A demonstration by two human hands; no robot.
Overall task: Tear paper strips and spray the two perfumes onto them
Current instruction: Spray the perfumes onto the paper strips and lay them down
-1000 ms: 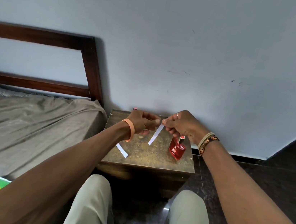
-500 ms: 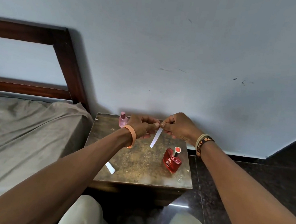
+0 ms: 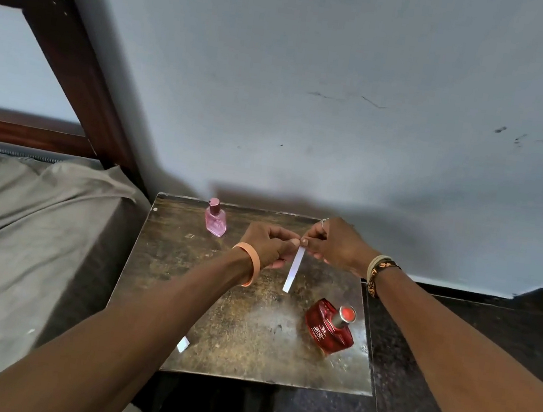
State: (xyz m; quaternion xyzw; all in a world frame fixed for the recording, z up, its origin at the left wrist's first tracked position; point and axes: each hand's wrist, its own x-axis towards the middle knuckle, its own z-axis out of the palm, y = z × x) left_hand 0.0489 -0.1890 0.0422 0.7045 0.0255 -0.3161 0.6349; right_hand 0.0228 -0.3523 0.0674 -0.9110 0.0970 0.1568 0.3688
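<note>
Grey wall (image 3: 315, 73) closes the back of the scene, and a bed (image 3: 17, 241) with a grey sheet fills the left side. Beside it is a small worn table (image 3: 245, 340). At its back left a pink bottle (image 3: 216, 219) stands upright. A short paper piece (image 3: 182, 345) lies near the front left edge, partly hidden by the left forearm. Over the middle, the left hand (image 3: 268, 245) and the right hand (image 3: 334, 245) meet, both pinching the top end of a white strip (image 3: 293, 272), which hangs down over the table. A red bottle (image 3: 328, 327) sits at the front right, apart from the hands.
</note>
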